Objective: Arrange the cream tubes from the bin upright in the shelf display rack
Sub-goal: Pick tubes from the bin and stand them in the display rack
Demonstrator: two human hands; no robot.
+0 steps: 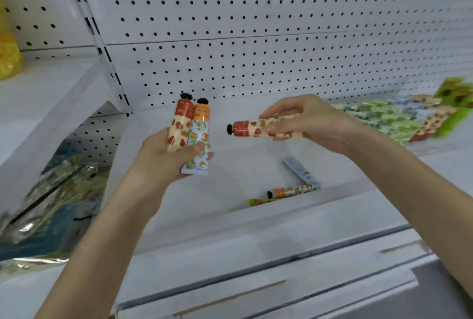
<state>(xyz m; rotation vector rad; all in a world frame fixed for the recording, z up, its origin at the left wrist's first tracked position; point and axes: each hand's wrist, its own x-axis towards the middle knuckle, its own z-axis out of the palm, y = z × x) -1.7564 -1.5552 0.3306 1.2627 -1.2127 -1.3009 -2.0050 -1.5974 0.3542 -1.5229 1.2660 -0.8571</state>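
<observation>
From my remote station, I watch a person's two hands hover above a white bin (281,219) on a store shelf backed by white pegboard (256,37). The left hand (163,157) grips two cream tubes side by side, black caps up: a strawberry-print tube (179,127) and, touching it on the right, an orange-flower tube (199,139), with the thumb curled across their lower halves. The right hand (307,124) pinches a second strawberry tube (252,128) between fingertips and thumb, holding it level, its cap pointing towards the left hand but apart from it. Three more tubes lie flat inside the bin near its front wall: a pale blue tube (299,169), an orange-banded tube (291,190) touching its lower end, and a green tube (261,201) half hidden by the rim. Farther right on the shelf a row of patterned tubes (389,119) sits closely packed (too blurred for me to tell whether they stand in a rack). Foil packets (58,190) lie at lower left, a yellow bag (7,55) above them.
</observation>
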